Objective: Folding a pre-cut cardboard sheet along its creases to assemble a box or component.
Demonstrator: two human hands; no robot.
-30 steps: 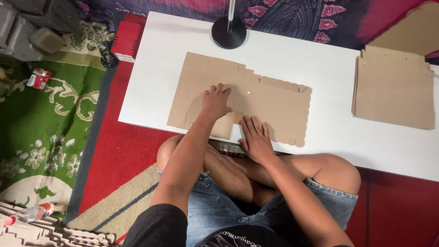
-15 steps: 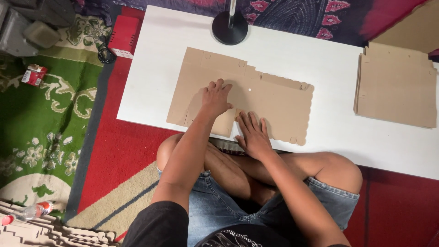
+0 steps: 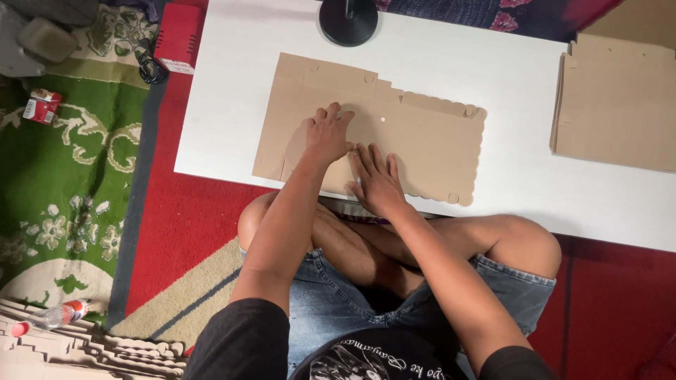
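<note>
Got both hands flat on cardboard blank [image 3: 394,134], lying unfolded on white table [image 3: 507,77]. Left hand [image 3: 328,135] and right hand [image 3: 375,177] open, fingers spread, pressing not gripping. No flaps raised yet; looks like folding barely started. Stack of blanks [image 3: 616,105] waits at right.

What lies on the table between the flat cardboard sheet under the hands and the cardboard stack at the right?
Nothing: in the head view, only bare white table separates the flat cardboard sheet from the cardboard stack.

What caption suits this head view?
Both hands, left hand and right hand, press a flat cardboard sheet on a white table.
</note>
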